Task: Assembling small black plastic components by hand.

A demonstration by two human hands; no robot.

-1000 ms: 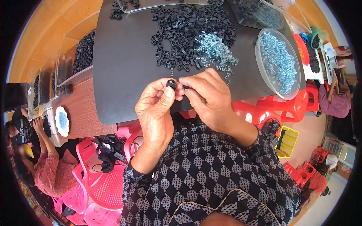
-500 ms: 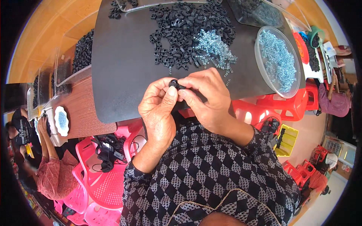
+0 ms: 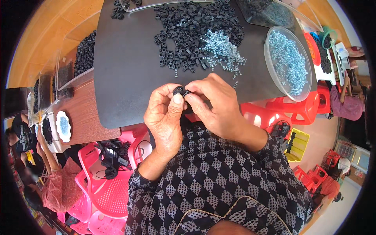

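A heap of black plastic parts (image 3: 180,35) and loose, shiny coil springs (image 3: 223,47) spreads over the smooth dark surface (image 3: 125,70) at upper centre; a clear, rounded tub (image 3: 275,77) of springs stands upper right. My hands hide part of the surface's near edge: mid-frame, my left hand (image 3: 166,113) pinches a small black ring-like piece (image 3: 179,90), my right hand (image 3: 217,105) gripping its right side.

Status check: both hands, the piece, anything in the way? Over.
Left hand pinching small black piece. Right hand pinching at its right side. Loose black parts and springs on table, clear of both hands.
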